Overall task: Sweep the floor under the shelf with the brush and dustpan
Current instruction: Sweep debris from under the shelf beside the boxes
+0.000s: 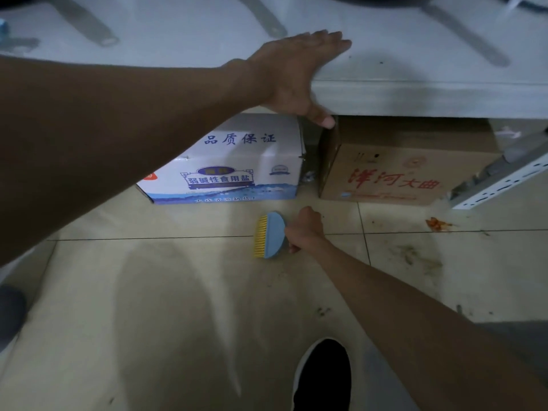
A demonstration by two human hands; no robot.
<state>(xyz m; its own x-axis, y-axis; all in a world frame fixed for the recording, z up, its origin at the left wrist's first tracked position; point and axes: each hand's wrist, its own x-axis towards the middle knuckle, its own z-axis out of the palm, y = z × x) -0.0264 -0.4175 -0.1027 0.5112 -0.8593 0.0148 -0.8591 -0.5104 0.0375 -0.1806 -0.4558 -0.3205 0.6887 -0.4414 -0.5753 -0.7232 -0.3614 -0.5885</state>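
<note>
You are working with both forearms bare, no sleeves showing, and no rings or watch on your left hand (292, 75) or right hand (304, 231). You are wearing a black shoe with a white sole edge (321, 378).

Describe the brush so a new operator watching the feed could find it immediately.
Start at the pale shelf running across the top, then drop to the two cartons under it, the white salt box and the brown cardboard box. On the tiled floor just in front of the gap between them, the right hand grips the brush: a blue half-round body with yellow bristles, the only brightly coloured tool there.
</note>
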